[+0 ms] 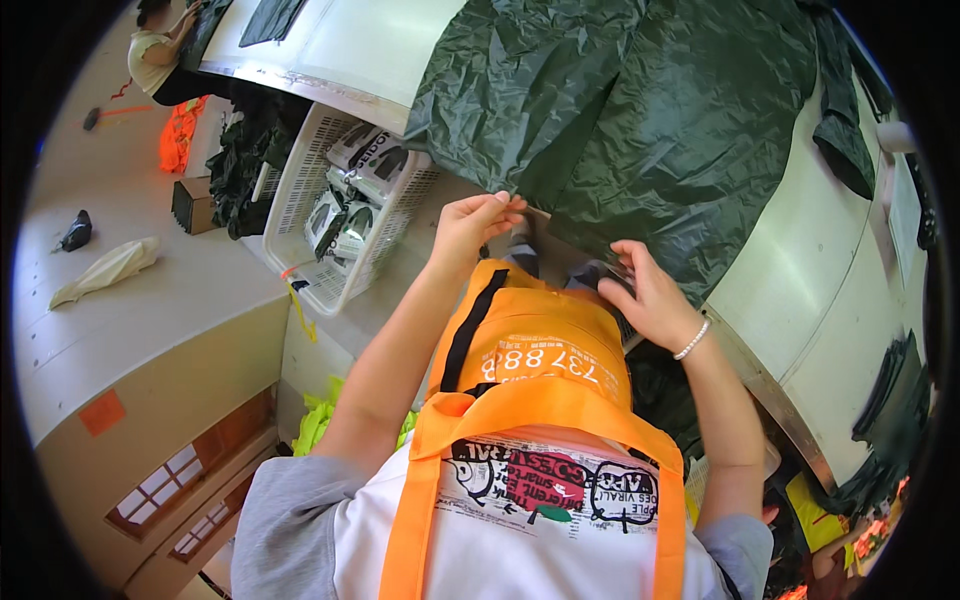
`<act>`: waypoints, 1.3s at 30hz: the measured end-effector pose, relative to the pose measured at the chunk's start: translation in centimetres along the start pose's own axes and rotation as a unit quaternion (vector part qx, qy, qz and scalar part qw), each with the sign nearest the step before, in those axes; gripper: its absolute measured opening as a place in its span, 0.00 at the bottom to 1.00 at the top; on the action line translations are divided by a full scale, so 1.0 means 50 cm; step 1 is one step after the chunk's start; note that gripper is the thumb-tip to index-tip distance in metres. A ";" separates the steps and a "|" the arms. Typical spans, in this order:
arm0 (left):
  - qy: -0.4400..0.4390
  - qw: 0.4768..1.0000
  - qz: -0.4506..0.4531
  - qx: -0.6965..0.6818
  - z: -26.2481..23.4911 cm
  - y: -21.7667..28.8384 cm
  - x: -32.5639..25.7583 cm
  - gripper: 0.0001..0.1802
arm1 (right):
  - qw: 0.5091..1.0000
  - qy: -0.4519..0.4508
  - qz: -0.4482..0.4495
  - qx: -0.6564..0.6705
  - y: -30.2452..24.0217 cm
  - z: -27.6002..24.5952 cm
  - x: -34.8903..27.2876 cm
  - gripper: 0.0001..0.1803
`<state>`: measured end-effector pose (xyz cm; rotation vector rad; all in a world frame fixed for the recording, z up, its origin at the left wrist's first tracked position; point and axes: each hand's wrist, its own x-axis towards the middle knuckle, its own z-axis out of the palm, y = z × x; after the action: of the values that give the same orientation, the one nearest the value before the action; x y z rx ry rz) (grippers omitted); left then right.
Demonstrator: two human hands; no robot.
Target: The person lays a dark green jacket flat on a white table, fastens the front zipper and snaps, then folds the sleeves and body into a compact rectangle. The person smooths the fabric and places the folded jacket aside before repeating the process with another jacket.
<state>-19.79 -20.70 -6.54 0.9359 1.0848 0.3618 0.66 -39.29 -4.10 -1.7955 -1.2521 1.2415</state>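
Note:
A dark green, shiny, crinkled garment (690, 130) lies spread over the table, its lower edge hanging toward me. My left hand (470, 230) pinches that edge between thumb and fingers, where a small pale strip shows at the fingertips. My right hand (650, 300) is close to the same edge, farther right, with its fingers curled in. Something thin and small shows by the right fingers, but I cannot make out what it is. A beaded bracelet (692, 338) circles my right wrist.
The pale table (790, 290) has a metal front edge. To the left stands a white plastic basket (345, 285) holding several plastic-wrapped packages (355, 190). Dark cloth (245, 160), a cardboard box (193, 205) and orange cloth (180, 135) lie beyond it. Another person (155, 55) works at the far left.

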 end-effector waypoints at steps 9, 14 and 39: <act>-0.092 0.976 0.195 0.041 0.036 0.094 -0.029 0.10 | 0.955 0.264 -0.133 0.019 -0.172 0.068 0.113 0.11; -0.142 0.962 0.220 0.082 0.022 0.134 -0.025 0.10 | 0.937 0.315 -0.148 -0.018 -0.213 0.078 0.140 0.11; -0.164 0.967 0.179 0.074 -0.020 0.294 0.038 0.05 | 0.808 0.379 -0.086 0.442 -0.327 0.068 0.250 0.12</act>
<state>-17.18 -10.42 3.84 1.2807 0.6430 0.4068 -6.92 -21.79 4.42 -1.1943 -0.2531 0.6621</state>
